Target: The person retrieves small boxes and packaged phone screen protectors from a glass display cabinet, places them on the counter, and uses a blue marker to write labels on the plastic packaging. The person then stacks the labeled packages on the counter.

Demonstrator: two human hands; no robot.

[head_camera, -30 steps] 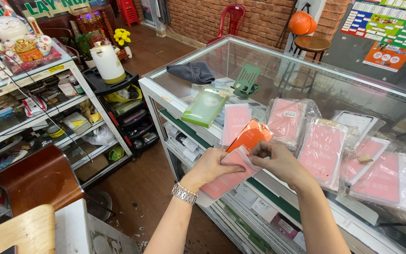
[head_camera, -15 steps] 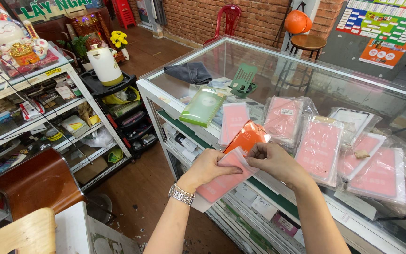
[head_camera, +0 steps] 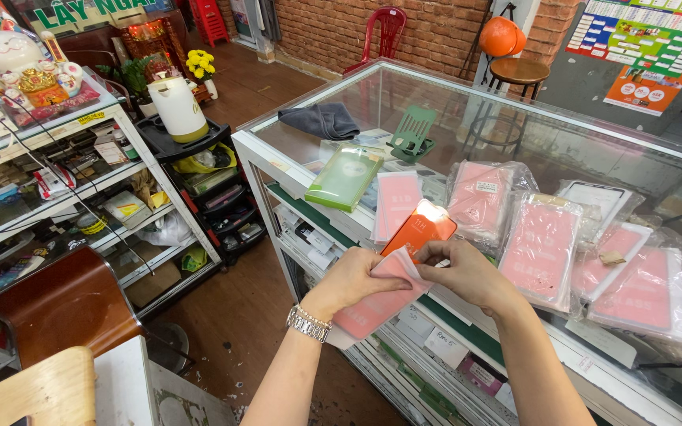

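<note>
At the lower centre of the head view, the left hand and right hand both pinch a pink packet with fingers closed on its top edge. An orange card sticks up out of it, just in front of the glass counter strewn with pink packets.

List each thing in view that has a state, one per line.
left hand: gripping the pink sleeve
right hand: pinching the sleeve's top edge
pink sleeve: open at top
orange card: partly out of sleeve
grey cloth: crumpled
</note>
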